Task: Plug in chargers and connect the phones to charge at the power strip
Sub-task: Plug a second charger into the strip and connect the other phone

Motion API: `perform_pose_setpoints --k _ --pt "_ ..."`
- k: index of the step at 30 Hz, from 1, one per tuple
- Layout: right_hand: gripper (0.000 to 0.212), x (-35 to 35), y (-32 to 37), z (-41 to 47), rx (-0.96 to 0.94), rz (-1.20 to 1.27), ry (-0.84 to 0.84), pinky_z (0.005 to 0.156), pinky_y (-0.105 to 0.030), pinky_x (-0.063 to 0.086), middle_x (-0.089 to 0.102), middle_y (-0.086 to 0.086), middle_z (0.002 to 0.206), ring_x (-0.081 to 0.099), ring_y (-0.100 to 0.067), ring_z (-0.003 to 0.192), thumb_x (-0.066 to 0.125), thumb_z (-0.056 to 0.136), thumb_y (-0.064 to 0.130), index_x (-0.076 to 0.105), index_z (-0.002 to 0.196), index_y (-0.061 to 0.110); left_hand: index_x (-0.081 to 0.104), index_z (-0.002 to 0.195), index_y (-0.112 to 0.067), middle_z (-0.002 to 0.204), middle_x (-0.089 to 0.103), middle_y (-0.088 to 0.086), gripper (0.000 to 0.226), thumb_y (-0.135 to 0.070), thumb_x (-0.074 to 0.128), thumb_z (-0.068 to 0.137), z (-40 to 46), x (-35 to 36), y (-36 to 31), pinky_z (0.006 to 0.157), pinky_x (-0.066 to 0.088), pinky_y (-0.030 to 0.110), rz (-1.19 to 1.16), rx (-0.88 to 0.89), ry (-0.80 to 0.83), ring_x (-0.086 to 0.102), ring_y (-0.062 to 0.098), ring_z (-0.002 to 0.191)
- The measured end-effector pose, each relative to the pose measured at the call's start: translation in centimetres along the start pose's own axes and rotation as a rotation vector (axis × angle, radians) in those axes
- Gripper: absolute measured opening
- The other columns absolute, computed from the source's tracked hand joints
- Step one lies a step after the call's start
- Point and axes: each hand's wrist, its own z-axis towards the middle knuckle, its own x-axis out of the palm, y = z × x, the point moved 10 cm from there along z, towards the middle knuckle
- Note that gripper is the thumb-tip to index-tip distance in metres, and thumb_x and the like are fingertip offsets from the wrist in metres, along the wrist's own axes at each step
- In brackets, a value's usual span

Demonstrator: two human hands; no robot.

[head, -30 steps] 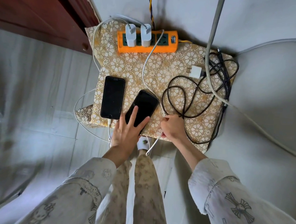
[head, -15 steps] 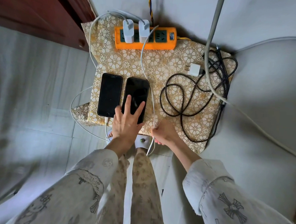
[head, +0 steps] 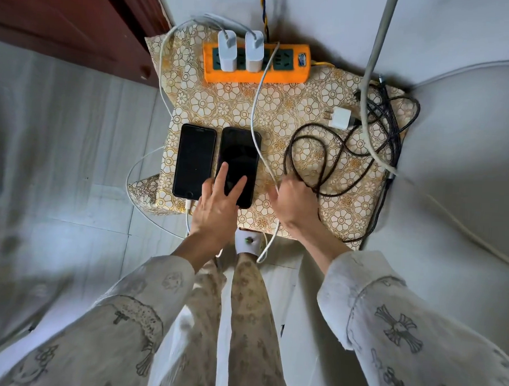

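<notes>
Left hand [head: 215, 211], fingers straight, presses right phone [head: 238, 165]; right hand [head: 298, 204], at 3 o'clock of it, fingers curled, grips white cable [head: 259, 104] from the strip [head: 255, 74]

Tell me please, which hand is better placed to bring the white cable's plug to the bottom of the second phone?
Probably the right hand: it grips the white cable just beside the second phone. The left hand lies with straight fingers on that phone's screen, steadying it. Whether the plug is already in cannot be seen.

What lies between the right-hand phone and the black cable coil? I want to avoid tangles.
In the head view, only the white cable runs between the phone and the black coil, over patterned cloth.
</notes>
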Motion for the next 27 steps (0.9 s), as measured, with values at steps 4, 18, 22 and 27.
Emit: perform_pose_setpoints --k 4,18,22,27 --pt "0.034 -0.1 0.0 1.4 0.049 -0.067 -0.008 0.039 -0.024 0.035 0.060 -0.008 0.076 0.055 -0.020 0.057 0.045 0.096 0.023 0.039 0.120 0.000 0.023 0.144 -0.024 0.155 0.002 0.010 0.062 -0.005 0.047 0.090 -0.8 -0.1 0.4 0.094 0.046 0.041 0.021 -0.021 -0.009 0.015 0.030 0.137" --pt "0.017 2.4 -2.5 -1.6 0.216 0.068 0.209 0.056 -0.028 0.045 0.064 -0.014 0.084 0.062 -0.026 0.072 0.045 0.088 0.006 0.057 0.097 -0.002 0.011 0.146 -0.024 0.155 -0.017 0.008 0.062 -0.014 0.040 0.093 -0.6 1.2 0.8 0.101 0.039 0.041 0.043 0.004 0.198 0.004 0.027 0.141" --pt "0.013 3.2 -2.9 -2.4 0.275 0.131 0.293 0.045 -0.026 0.038 0.059 -0.013 0.082 0.051 -0.019 0.057 0.045 0.089 0.005 0.053 0.095 -0.004 0.011 0.147 -0.024 0.157 -0.013 0.003 0.062 -0.015 0.040 0.093 -1.0 1.3 1.6 0.105 0.037 0.044 0.005 0.038 0.305 0.005 0.024 0.143" --pt "0.036 0.2 -1.2 -3.7 0.238 0.097 0.263 0.050 -0.029 0.042 0.034 -0.003 0.060 0.038 -0.015 0.047 0.041 0.094 0.023 0.037 0.059 0.013 0.016 0.147 -0.021 0.157 0.006 0.006 0.056 -0.018 0.038 0.095 -2.7 -0.3 2.8 0.113 0.026 0.044 -0.059 0.004 0.391 0.012 0.026 0.143"
